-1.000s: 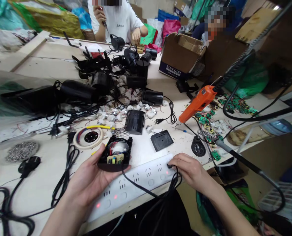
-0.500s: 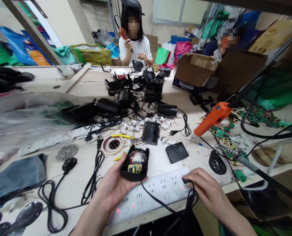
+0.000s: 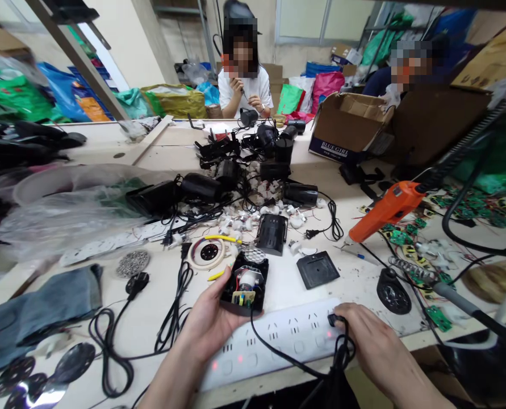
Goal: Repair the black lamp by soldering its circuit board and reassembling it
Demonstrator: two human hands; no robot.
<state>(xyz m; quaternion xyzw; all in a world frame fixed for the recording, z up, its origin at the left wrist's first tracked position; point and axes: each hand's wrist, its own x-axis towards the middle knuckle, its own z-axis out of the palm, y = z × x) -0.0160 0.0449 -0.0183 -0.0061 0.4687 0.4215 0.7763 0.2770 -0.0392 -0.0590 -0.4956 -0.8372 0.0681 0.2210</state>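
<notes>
My left hand (image 3: 212,318) is wrapped round an opened black device housing (image 3: 245,284), with a small circuit board, wires and a whitish round part showing inside. A black power cord (image 3: 280,359) runs from the housing toward my right hand (image 3: 366,335). Between the fingers of that hand is a black plug (image 3: 333,320), at the right-end socket of a white power strip (image 3: 274,341). Whether its pins are fully in cannot be seen. Red lights glow on the strip. Beyond it lie a flat black cover (image 3: 318,270) and a black housing shell (image 3: 272,234).
An orange electric screwdriver (image 3: 384,210) hangs at the right, above green circuit boards (image 3: 438,318). Black housings (image 3: 201,187) and small white parts are heaped mid-table. A dish of screws (image 3: 132,264) and a coiled cord (image 3: 110,352) lie left. A co-worker (image 3: 246,91) sits opposite.
The whole scene has shifted rightward and slightly down as the head view turned. Both hands keep their holds on the housing and the plug.
</notes>
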